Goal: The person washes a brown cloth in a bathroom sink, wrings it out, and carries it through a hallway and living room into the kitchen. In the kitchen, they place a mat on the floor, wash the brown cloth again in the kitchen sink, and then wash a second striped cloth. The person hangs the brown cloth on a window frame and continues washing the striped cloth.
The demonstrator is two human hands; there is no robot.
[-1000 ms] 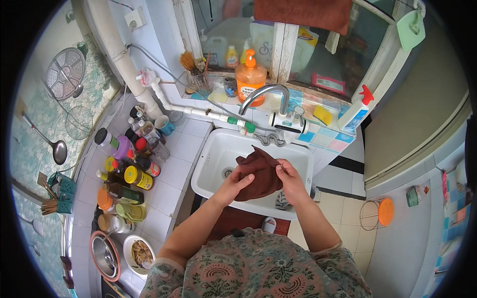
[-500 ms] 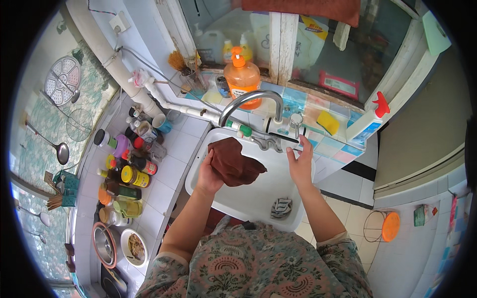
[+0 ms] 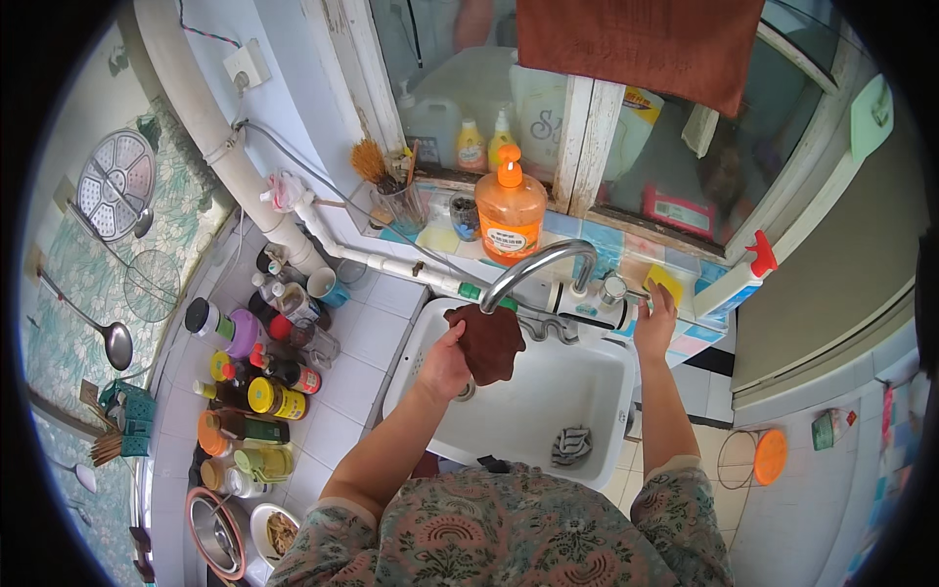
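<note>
My left hand [image 3: 446,366] grips a dark brown cloth [image 3: 492,346], which hangs over the white sink [image 3: 528,411] right below the mouth of the curved chrome tap [image 3: 538,259]. Whether water runs onto it I cannot make out. At the sink's back right, my right hand [image 3: 654,325] reaches up with fingers stretched out beside the tap's lever [image 3: 620,290]; its fingertips are at the lever's end, and contact is hard to judge. Just behind those fingers lies a yellow sponge [image 3: 665,282] on the tiled ledge. A striped grey-and-white rag [image 3: 571,445] rests in the sink's front right.
An orange pump bottle [image 3: 510,220] stands behind the tap, and a white spray bottle with a red trigger [image 3: 736,276] at the ledge's right end. Several bottles and jars, among them a yellow-lidded jar [image 3: 277,399], crowd the left counter beside a white bowl [image 3: 262,533].
The brown cloth has come up under the tap's mouth, bunched smaller in my left hand. My right hand has moved right, to the lever's end and the sponge. The view has shifted.
</note>
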